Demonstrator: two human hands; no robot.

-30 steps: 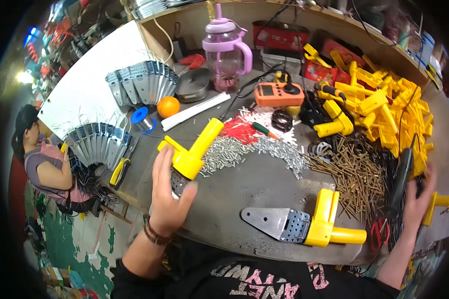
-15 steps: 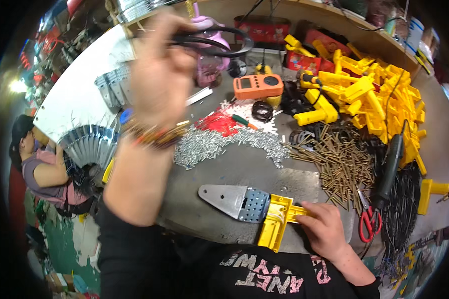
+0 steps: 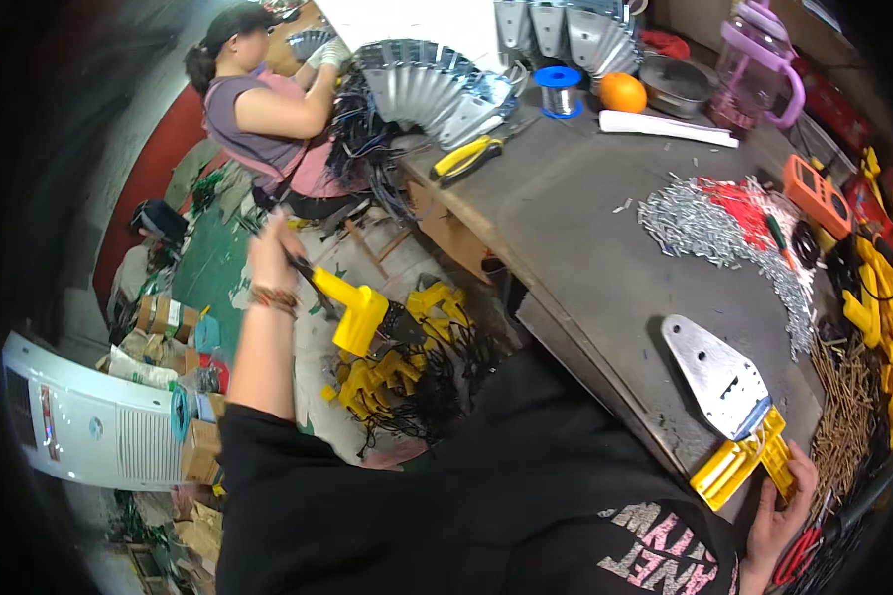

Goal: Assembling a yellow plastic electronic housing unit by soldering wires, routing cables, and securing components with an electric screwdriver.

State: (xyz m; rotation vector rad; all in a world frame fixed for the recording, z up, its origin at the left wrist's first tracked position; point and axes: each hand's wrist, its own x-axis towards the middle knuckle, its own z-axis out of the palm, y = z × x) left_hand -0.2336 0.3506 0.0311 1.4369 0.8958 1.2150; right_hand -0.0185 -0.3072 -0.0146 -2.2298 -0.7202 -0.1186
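My left hand [image 3: 273,253], partly blurred, is out over the floor at the left, its fingers closed round a black cord. At the cord's end hangs a yellow plastic handle [image 3: 359,315] with a dark perforated metal part. On the bench's near right, my right hand [image 3: 782,511] grips the end of an open yellow plastic housing half [image 3: 729,473]. Fixed to that housing is a tapered silver metal plate [image 3: 714,377] with holes, lying flat on the bench.
Below my left hand, more yellow handles [image 3: 377,382] with black cords lie heaped on the floor. Small silver pins [image 3: 700,223], brass screws [image 3: 843,397] and an orange multimeter [image 3: 817,196] are on the bench [image 3: 575,228]. A co-worker [image 3: 268,109] sits at the far left.
My view has swung left toward the floor and co-worker. My left hand has gone from above the bench, with a black cord loop, out to the left. My right hand stays at the housing.
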